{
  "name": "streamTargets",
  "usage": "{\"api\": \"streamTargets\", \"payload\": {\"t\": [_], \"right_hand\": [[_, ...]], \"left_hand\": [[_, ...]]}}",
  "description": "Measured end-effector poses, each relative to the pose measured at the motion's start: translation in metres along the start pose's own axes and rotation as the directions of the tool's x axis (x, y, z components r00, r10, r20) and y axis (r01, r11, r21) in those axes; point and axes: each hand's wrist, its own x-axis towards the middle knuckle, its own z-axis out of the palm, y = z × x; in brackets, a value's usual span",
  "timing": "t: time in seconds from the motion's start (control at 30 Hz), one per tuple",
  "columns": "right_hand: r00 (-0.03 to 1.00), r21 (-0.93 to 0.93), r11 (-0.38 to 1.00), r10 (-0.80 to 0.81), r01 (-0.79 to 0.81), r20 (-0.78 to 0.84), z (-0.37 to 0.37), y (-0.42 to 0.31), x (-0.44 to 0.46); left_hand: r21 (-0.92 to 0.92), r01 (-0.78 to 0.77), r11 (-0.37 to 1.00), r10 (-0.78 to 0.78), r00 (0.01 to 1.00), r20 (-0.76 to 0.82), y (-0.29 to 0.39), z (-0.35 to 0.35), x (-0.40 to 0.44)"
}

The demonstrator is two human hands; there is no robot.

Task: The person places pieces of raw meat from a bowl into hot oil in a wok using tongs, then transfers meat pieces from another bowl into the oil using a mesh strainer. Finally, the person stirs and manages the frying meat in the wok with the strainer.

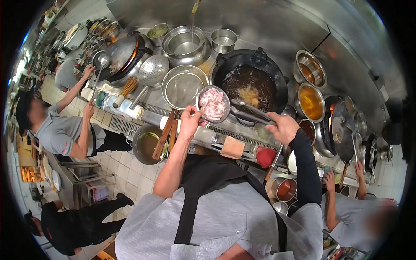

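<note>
My left hand point(191, 121) grips the rim of a small metal bowl point(199, 105) heaped with raw, pale pink meat pieces point(212, 103). That bowl is held at the near left side of a large black wok point(277, 69). Dark bubbling oil point(236, 80) fills the wok, and a golden frying clump point(249, 96) floats in it. My right hand point(284, 128) is closed around metal tongs point(251, 112), whose tips reach over the wok's near edge. Whether the tongs touch the clump I cannot tell.
A round wire strainer point(185, 71), a perforated skimmer point(154, 69) and metal pots point(224, 41) stand left of the wok. Bowls of orange liquid point(311, 102) are on the right. Co-workers at woks flank me, one person point(73, 130) left, another's hand point(330, 181) right.
</note>
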Motion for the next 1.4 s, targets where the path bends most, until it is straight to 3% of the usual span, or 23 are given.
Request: {"api": "streamTargets", "payload": {"t": [0.1,0.33,0.47,0.53,0.67,0.77,0.97,1.07,1.13,1.2,1.27,1.33,1.4], "right_hand": [[0.986,-0.003,0.986,-0.167,0.167,-0.004,0.017,-0.013,0.006],[0.993,-0.083,0.99,-0.114,0.117,0.041,-0.024,-0.027,-0.004],[0.984,-0.03,0.988,-0.151,0.148,-0.094,-0.046,-0.015,-0.016],[0.991,0.054,0.996,-0.058,0.065,-0.122,-0.057,-0.01,-0.012],[0.981,-0.041,0.999,0.009,-0.017,-0.194,-0.032,0.037,0.038],[0.973,-0.053,0.981,0.18,-0.189,-0.141,0.011,0.079,0.1],[0.867,-0.099,0.875,0.443,-0.473,-0.226,0.03,0.101,0.15],[0.881,-0.094,0.923,0.321,-0.374,-0.349,0.004,0.086,0.137],[0.934,-0.097,0.979,0.138,-0.179,-0.33,-0.02,0.042,0.105],[0.975,-0.087,0.996,-0.026,0.007,-0.219,-0.031,0.004,0.073],[0.995,-0.048,0.994,-0.097,0.096,-0.024,-0.04,-0.035,0.047],[0.98,-0.07,0.978,-0.197,0.198,0.024,-0.025,-0.043,0.038],[0.981,-0.109,0.979,-0.16,0.172,0.112,-0.012,-0.051,0.04]], "left_hand": [[-0.002,-0.001,1.0,0.001,1.0,0.019,0.001,0.001,-0.002],[0.02,-0.008,1.0,0.008,1.0,-0.022,-0.007,-0.009,-0.003],[0.015,-0.003,1.0,0.004,0.999,-0.051,-0.009,-0.011,-0.006],[0.017,0.001,1.0,0.0,0.998,-0.062,-0.01,-0.012,-0.007],[-0.022,0.009,1.0,-0.01,0.999,-0.048,-0.01,-0.013,-0.01],[-0.025,0.003,1.0,-0.004,0.999,-0.037,-0.012,-0.013,-0.011],[-0.058,-0.028,0.998,0.025,0.998,-0.051,-0.003,-0.021,-0.02],[-0.074,-0.055,0.996,0.049,0.995,-0.086,-0.004,-0.032,-0.025],[-0.098,-0.069,0.993,0.057,0.992,-0.114,-0.002,-0.037,-0.023],[-0.074,-0.084,0.994,0.074,0.99,-0.123,0.0,-0.037,-0.022],[-0.04,-0.103,0.994,0.099,0.989,-0.108,0.003,-0.034,-0.019],[-0.025,-0.114,0.993,0.112,0.992,-0.066,0.005,-0.029,-0.017],[0.012,-0.125,0.992,0.125,0.992,-0.016,0.007,-0.023,-0.014]]}}
